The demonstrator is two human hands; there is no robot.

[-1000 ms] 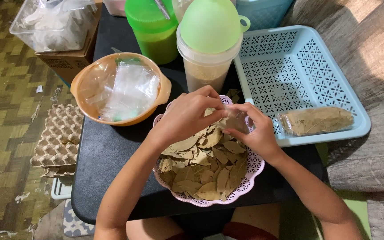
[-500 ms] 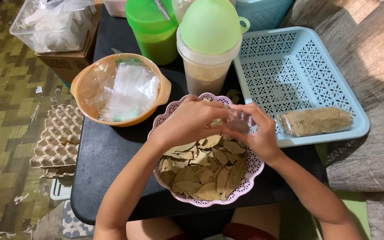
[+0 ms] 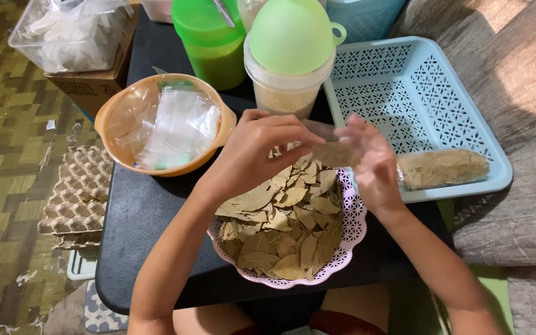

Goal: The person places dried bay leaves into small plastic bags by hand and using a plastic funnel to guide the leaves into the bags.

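Dried leaves (image 3: 283,229) fill a pink lace-edged bowl (image 3: 350,245) at the near edge of a black worktop (image 3: 150,217), seen from above as two bare hands work just over its far rim. The left hand (image 3: 252,155) has its fingers pinched together on the left end of a small clear bag (image 3: 333,152), and the right hand (image 3: 373,164) grips the same bag from the right, fingers curled around it; the bag hangs above the bowl and already shows leaves inside, though blur hides how full it is. Just right of the bowl sits a pale blue perforated tray (image 3: 404,87), reaching off the worktop's right edge, with one packed bag of leaves (image 3: 443,167) lying along its near side. Left of the hands, an orange bowl (image 3: 110,118) holds a loose heap of empty clear bags (image 3: 178,124). Beyond the hands stands a clear tub (image 3: 286,96) capped with a light green domed lid (image 3: 290,34), and to its left a green lidded jar (image 3: 209,37). At far left, off the worktop, a clear plastic box (image 3: 69,31) rests on a brown cardboard carton (image 3: 94,90), and grey egg trays (image 3: 79,198) are stacked on the patterned floor (image 3: 1,186) below. Grey upholstery (image 3: 528,205) fills the right side.
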